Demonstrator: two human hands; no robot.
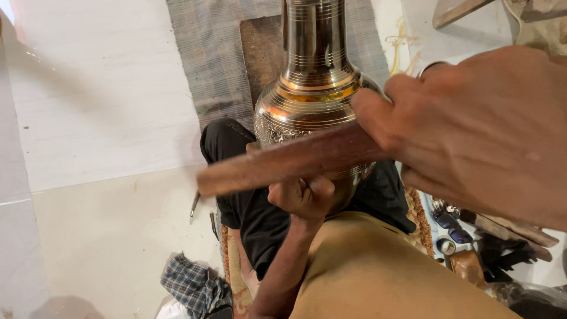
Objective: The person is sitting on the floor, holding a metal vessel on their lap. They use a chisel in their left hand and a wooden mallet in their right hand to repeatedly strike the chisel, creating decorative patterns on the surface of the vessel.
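two hands on one brass vase, engraving band partly in

your right hand (478,127) is wrapped tight around the end of a flat wooden stick (283,162), which lies across the belly of the metal vase (313,88), looks like touching it. your left hand (301,198) sits just under the stick, fingers curled against the lower part of the vase, though you can't quite tell if it's pinching something small or just bracing.

the vase stands upright between your knees, against the dark cloth (248,207) on your lap. a band of fine pattern already shows around its shoulder, with ringed lines on the neck above; the belly below the stick is mostly hidden, so how much is left down there is hard to judge. my guess is you're somewhere mid-job.

off to your right there's a clutter of tools (466,230) on the floor, and a checked rag (192,283) lies lower left.
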